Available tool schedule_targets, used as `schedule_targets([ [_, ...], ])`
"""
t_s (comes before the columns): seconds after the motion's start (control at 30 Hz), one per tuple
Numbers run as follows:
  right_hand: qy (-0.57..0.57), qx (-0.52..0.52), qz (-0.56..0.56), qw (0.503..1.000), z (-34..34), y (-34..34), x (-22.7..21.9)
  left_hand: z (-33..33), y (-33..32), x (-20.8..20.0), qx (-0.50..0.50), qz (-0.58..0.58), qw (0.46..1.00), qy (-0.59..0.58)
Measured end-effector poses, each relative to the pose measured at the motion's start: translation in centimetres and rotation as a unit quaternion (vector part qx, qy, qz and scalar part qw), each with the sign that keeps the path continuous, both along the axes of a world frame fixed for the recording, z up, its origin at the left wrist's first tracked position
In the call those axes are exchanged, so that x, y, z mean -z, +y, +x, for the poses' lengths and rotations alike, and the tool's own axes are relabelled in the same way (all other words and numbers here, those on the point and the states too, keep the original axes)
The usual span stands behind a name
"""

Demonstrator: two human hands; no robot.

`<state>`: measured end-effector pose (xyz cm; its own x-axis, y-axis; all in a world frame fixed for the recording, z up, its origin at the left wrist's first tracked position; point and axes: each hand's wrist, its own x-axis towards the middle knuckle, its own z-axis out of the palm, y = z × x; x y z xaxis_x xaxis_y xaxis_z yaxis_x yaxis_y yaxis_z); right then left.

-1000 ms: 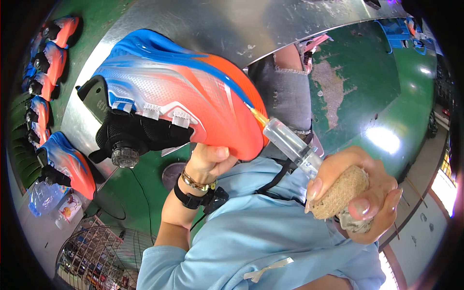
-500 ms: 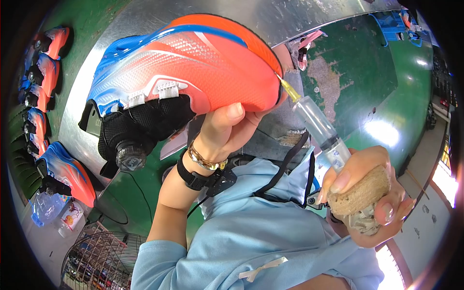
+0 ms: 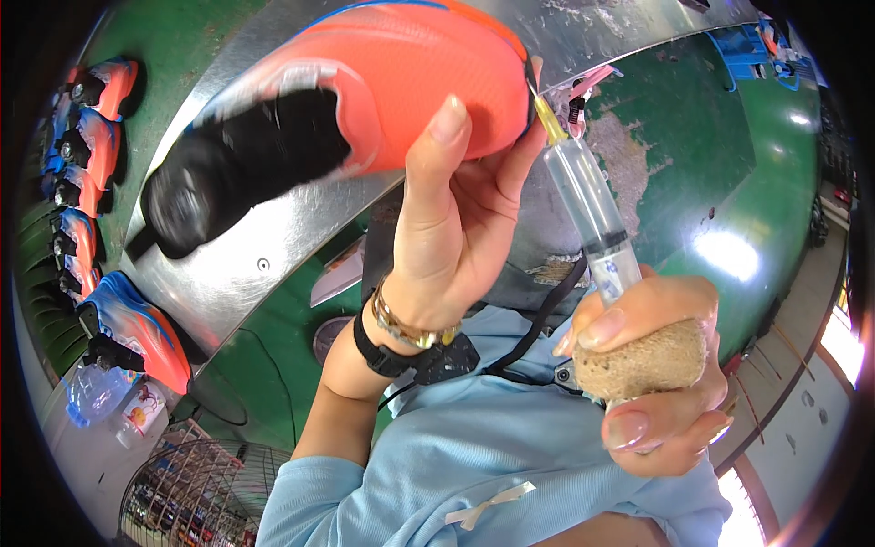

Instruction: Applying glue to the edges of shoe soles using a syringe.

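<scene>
An orange-red and blue sports shoe (image 3: 428,77) with a black collar and a round dial is raised over the metal table. My left hand (image 3: 451,219) grips it near the toe, thumb across the upper and fingers beneath. Motion smears the dial end. My right hand (image 3: 661,305) is closed around a clear syringe (image 3: 583,187) with a yellow needle hub, and also holds a rough tan block (image 3: 643,360) in the same grip. The needle tip meets the toe's edge by the sole; whether it enters a seam I cannot tell.
Several matching shoes (image 3: 91,146) line the table's left side, the nearest shoe (image 3: 141,328) beside a plastic bottle (image 3: 96,392). A wire basket (image 3: 200,483) stands at lower left. The metal table (image 3: 273,246) runs beneath the shoe. A blue crate (image 3: 743,55) sits far right.
My left hand has moved up and rolled the shoe, so its black collar and dial have swung left and its sole shows less. The syringe has shifted slightly up and left, its needle staying at the toe.
</scene>
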<state>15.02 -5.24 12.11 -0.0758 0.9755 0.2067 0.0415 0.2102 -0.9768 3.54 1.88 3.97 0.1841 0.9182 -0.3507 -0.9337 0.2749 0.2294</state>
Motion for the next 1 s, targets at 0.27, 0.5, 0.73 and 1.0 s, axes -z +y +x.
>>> schedule_targets([
  [0.27, -0.032, -0.063, 0.127, 0.989, 0.2, 0.8, 2.0, -1.0, 1.0, -3.9, 0.031, -0.118, 0.992, 0.023],
  [0.5, -0.043, -0.056, 0.198, 0.978, 0.4, 1.5, 3.1, -1.3, 1.6, -4.6, 0.068, -0.077, 0.994, -0.018],
  [0.73, -0.009, -0.024, 0.235, 0.972, 0.8, 2.1, 4.7, -0.7, 2.1, -4.9, 0.064, -0.111, 0.992, -0.006],
  [1.0, 0.005, 0.125, 0.257, 0.958, 5.3, 2.4, 5.2, -4.4, 0.7, -3.0, 0.133, -0.098, 0.958, 0.233],
])
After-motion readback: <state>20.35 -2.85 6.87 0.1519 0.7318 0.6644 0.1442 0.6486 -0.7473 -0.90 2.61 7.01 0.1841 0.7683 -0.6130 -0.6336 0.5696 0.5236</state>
